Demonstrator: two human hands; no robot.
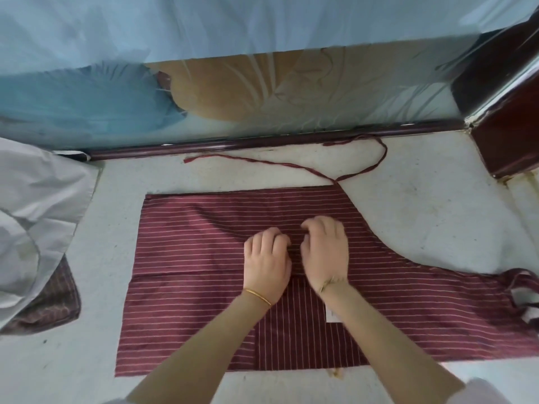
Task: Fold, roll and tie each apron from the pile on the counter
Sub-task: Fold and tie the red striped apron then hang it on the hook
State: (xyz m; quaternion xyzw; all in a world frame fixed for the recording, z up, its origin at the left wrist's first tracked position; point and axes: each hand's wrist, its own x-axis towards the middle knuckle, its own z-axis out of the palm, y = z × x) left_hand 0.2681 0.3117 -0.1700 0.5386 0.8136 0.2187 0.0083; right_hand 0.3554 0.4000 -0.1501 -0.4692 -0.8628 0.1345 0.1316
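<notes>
A maroon apron (189,272) with thin white stripes lies spread flat on the pale counter (423,217), its bib end pointing right. One long tie string (291,164) trails from its far edge toward the back rail, looping to the right. My left hand (267,263) and my right hand (325,252) sit side by side on the middle of the apron, fingers curled down into the cloth. The fingertips are hidden, so I cannot see whether they pinch the fabric. A neck strap (522,290) bunches at the right edge.
A pile of pale grey cloth (38,217) lies at the left, over a brown striped apron (55,298). A dark rail (262,141) with glass behind it bounds the counter at the back. A dark wooden post (507,141) stands at the back right.
</notes>
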